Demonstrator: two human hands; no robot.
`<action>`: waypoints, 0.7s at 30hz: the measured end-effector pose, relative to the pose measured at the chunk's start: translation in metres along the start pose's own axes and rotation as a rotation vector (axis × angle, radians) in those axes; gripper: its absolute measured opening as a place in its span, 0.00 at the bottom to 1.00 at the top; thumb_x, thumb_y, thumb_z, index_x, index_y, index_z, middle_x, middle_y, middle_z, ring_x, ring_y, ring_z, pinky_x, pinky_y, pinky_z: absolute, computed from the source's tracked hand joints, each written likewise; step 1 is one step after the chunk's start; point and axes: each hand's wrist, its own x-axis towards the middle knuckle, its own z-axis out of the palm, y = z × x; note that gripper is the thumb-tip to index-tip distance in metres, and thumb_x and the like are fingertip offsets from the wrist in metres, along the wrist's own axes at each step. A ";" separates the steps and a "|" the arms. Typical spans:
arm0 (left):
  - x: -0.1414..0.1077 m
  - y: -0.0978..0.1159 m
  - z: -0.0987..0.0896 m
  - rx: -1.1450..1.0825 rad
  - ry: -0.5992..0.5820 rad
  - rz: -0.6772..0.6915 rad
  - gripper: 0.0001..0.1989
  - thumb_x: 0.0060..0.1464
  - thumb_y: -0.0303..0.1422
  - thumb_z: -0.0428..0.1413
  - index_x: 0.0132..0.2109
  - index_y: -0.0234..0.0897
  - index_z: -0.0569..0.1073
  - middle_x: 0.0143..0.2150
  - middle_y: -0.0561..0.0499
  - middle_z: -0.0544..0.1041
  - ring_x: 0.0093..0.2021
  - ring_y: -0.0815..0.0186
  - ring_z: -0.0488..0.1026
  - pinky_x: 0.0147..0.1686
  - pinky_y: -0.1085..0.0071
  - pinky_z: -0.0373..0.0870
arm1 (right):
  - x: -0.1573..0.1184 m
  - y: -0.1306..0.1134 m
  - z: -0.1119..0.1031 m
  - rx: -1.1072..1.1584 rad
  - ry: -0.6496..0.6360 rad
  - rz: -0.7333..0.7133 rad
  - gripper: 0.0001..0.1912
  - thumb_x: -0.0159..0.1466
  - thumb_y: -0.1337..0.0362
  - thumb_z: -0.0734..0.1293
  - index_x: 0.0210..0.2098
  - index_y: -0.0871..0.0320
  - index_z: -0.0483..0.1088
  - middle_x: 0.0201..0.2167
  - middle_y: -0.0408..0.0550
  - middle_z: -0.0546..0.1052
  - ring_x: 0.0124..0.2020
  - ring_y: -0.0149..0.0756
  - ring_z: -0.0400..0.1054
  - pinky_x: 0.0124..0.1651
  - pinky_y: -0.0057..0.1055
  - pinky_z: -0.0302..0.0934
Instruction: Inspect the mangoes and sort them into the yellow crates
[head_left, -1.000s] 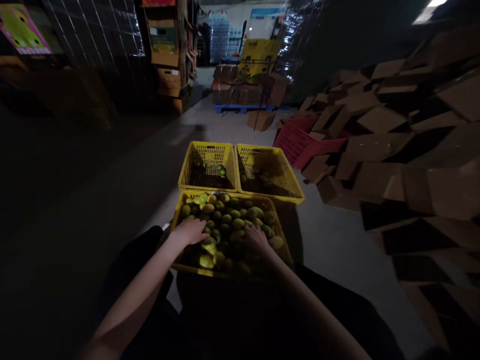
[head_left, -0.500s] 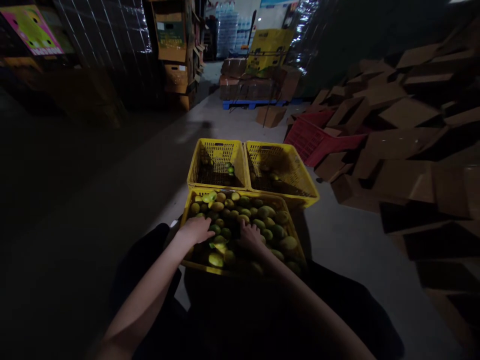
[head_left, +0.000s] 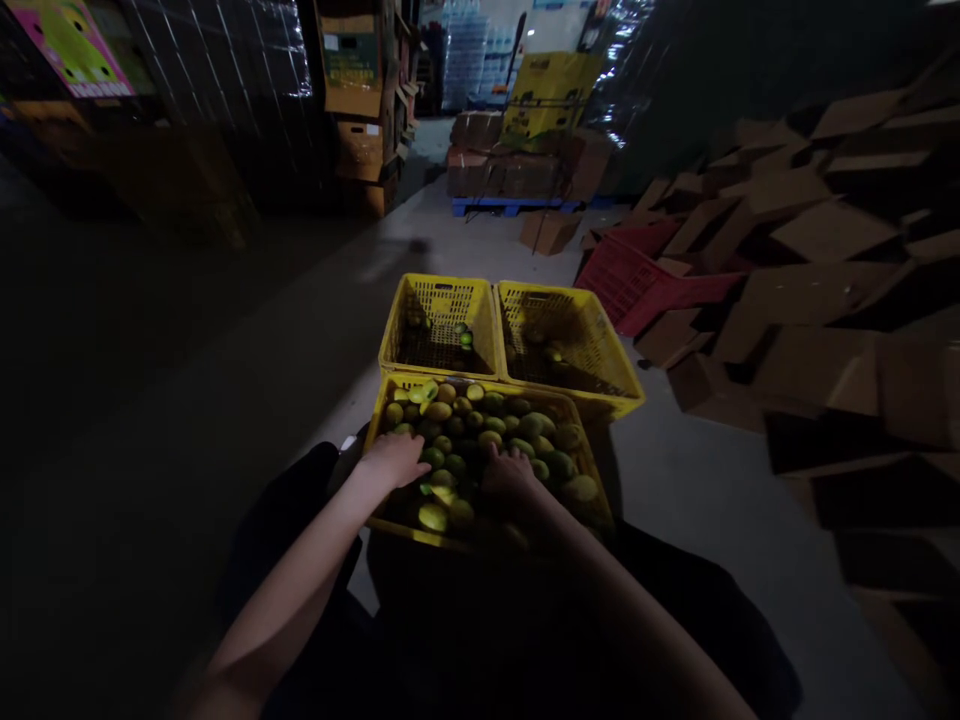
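A yellow plastic crate (head_left: 420,534) directly in front of me holds many oval green and yellow fruits (head_left: 534,426), which look like lemons or limes; the exact kind is hard to tell in the dim light. My left hand (head_left: 396,460) lies over the fruit at the crate's left side, fingers stretched and nothing visible in them. Near the middle, my right hand (head_left: 511,474) reaches down onto the fruit with its fingers apart. Its palm side is hidden. Beyond stand two more yellow crates, a left one (head_left: 387,330) and a right one (head_left: 611,345), each with a few fruits at the bottom.
On the right, a large heap of cardboard boxes (head_left: 802,290) spreads over the floor, with a red crate (head_left: 637,275) at its edge. Farther back, a blue pallet (head_left: 517,207) carries wrapped boxes. Stacked cartons (head_left: 360,150) stand at the back left.
The view has shifted slightly, so the crates appear a little farther right. Both hands stay over the fruit; the right hand's fingers have moved slightly.
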 end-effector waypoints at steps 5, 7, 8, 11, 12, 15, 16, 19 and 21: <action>0.005 0.007 -0.001 -0.002 0.000 0.033 0.23 0.60 0.40 0.48 0.57 0.32 0.67 0.56 0.35 0.72 0.55 0.48 0.71 0.50 0.58 0.68 | -0.005 0.002 -0.005 0.014 0.086 -0.002 0.37 0.53 0.62 0.67 0.59 0.71 0.57 0.47 0.67 0.72 0.52 0.57 0.62 0.49 0.40 0.51; 0.006 0.010 -0.002 -0.014 0.002 0.036 0.22 0.59 0.40 0.49 0.57 0.33 0.67 0.56 0.35 0.72 0.55 0.47 0.70 0.50 0.57 0.68 | -0.008 0.004 -0.010 0.027 0.129 0.004 0.32 0.54 0.62 0.65 0.56 0.71 0.60 0.47 0.66 0.71 0.52 0.56 0.62 0.49 0.40 0.52; 0.007 0.011 -0.002 -0.024 0.005 0.037 0.22 0.59 0.40 0.49 0.57 0.33 0.67 0.56 0.34 0.72 0.55 0.47 0.71 0.50 0.57 0.68 | -0.011 0.005 -0.012 0.035 0.146 0.009 0.30 0.55 0.62 0.65 0.54 0.70 0.61 0.47 0.66 0.71 0.51 0.56 0.63 0.49 0.40 0.52; 0.008 0.012 -0.002 -0.043 0.021 0.051 0.21 0.59 0.39 0.50 0.55 0.32 0.69 0.54 0.32 0.73 0.54 0.45 0.71 0.49 0.56 0.68 | -0.018 0.008 -0.015 0.060 0.176 0.027 0.30 0.55 0.59 0.67 0.53 0.69 0.61 0.48 0.66 0.70 0.50 0.54 0.64 0.48 0.38 0.55; 0.008 0.012 -0.001 -0.043 0.025 0.056 0.21 0.59 0.39 0.50 0.55 0.32 0.69 0.54 0.32 0.73 0.53 0.45 0.71 0.49 0.55 0.68 | -0.020 0.009 -0.015 0.069 0.181 0.029 0.30 0.54 0.58 0.68 0.52 0.68 0.61 0.49 0.65 0.69 0.50 0.53 0.65 0.47 0.38 0.56; 0.009 0.013 0.001 -0.048 0.034 0.049 0.20 0.58 0.39 0.50 0.54 0.33 0.70 0.53 0.33 0.74 0.52 0.45 0.72 0.49 0.55 0.67 | -0.024 0.013 -0.012 0.095 0.194 0.019 0.28 0.55 0.58 0.68 0.51 0.66 0.62 0.50 0.64 0.69 0.50 0.51 0.65 0.47 0.36 0.58; 0.009 0.013 0.002 -0.053 0.038 0.041 0.20 0.58 0.39 0.51 0.53 0.34 0.70 0.52 0.33 0.74 0.52 0.45 0.72 0.49 0.56 0.67 | -0.025 0.014 -0.011 0.103 0.199 0.010 0.27 0.56 0.58 0.68 0.51 0.66 0.63 0.50 0.64 0.69 0.50 0.50 0.65 0.47 0.36 0.58; 0.010 0.013 0.004 -0.056 0.039 0.018 0.19 0.57 0.39 0.51 0.53 0.35 0.71 0.52 0.35 0.74 0.52 0.46 0.72 0.49 0.56 0.67 | -0.025 0.017 -0.009 0.123 0.195 -0.012 0.23 0.57 0.56 0.68 0.47 0.64 0.67 0.50 0.64 0.70 0.50 0.50 0.66 0.49 0.36 0.59; 0.011 0.013 0.004 -0.051 0.025 0.012 0.19 0.57 0.39 0.51 0.53 0.35 0.70 0.53 0.35 0.74 0.52 0.46 0.72 0.49 0.56 0.67 | -0.022 0.014 -0.009 0.132 0.176 -0.001 0.21 0.56 0.56 0.70 0.44 0.63 0.69 0.50 0.64 0.70 0.51 0.53 0.65 0.50 0.39 0.58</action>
